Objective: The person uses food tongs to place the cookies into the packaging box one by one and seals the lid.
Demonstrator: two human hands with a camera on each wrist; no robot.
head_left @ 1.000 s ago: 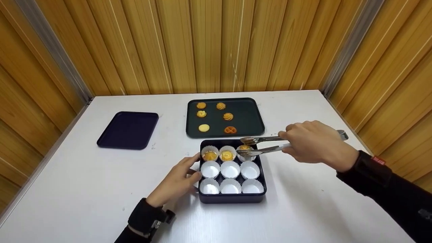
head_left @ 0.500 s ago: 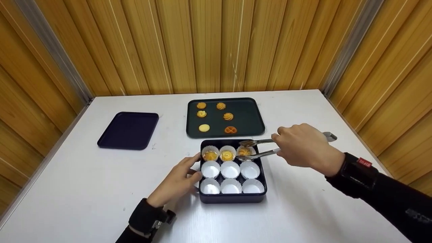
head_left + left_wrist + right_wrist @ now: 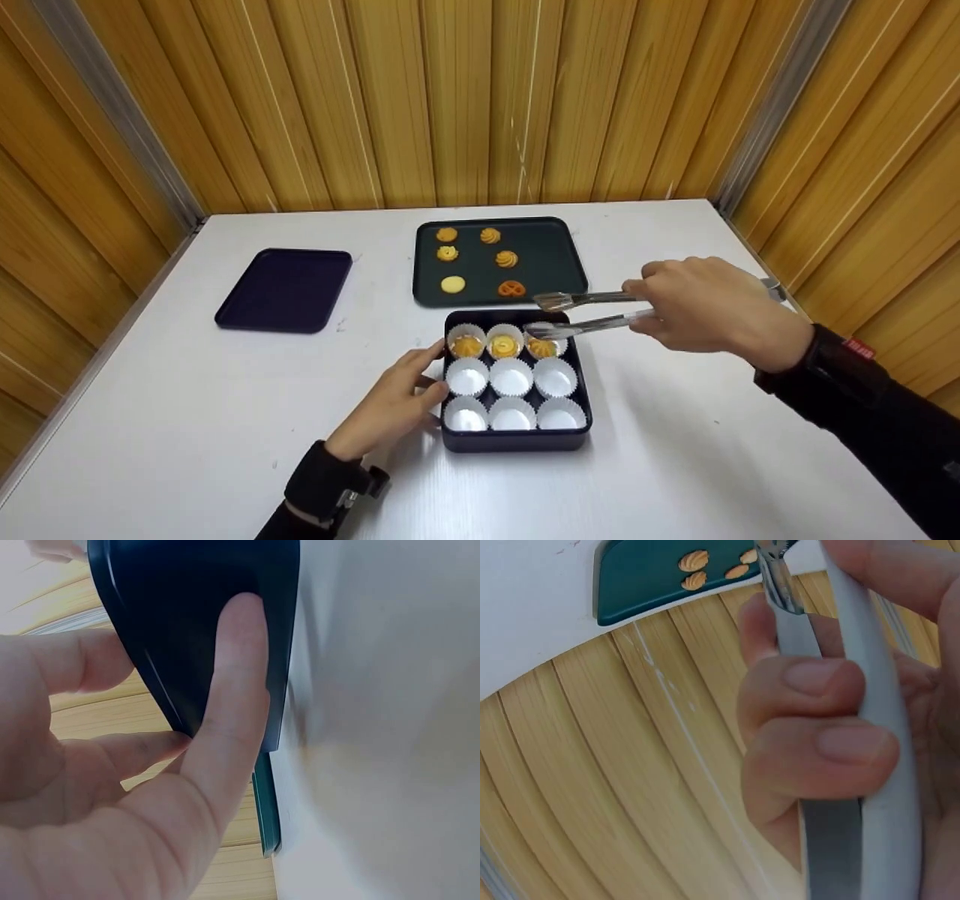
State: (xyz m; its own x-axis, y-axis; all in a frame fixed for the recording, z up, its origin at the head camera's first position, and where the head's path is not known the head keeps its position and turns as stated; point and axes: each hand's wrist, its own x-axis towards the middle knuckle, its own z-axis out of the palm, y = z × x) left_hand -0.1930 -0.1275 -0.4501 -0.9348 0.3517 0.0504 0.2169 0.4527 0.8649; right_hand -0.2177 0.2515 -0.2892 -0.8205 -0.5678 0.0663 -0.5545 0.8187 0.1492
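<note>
My right hand (image 3: 709, 304) grips metal tongs (image 3: 592, 324), fingers curled around the handles in the right wrist view. The tongs' tips stand apart over the back right corner of a dark box (image 3: 517, 442), with nothing between them. White paper cups line the box in three rows. Each back-row cup holds a cookie: a ridged one (image 3: 467, 346) at left, a pale yellow-topped one (image 3: 503, 346) in the middle, a ridged one (image 3: 541, 349) at right. My left hand (image 3: 394, 397) rests against the box's left side; its extended fingers touch the outer wall in the left wrist view.
Behind the box lies a dark green tray (image 3: 547, 259) with several cookies and a pretzel (image 3: 512, 289). A dark purple tray (image 3: 289, 289) lies at left on the white table (image 3: 300, 420). Wood-patterned walls (image 3: 457, 105) enclose the back and sides.
The tongs first dipped further into the back right cup, then rose and moved back toward the right with my right hand. The ridged cookie now lies in that cup. My left hand stayed put.
</note>
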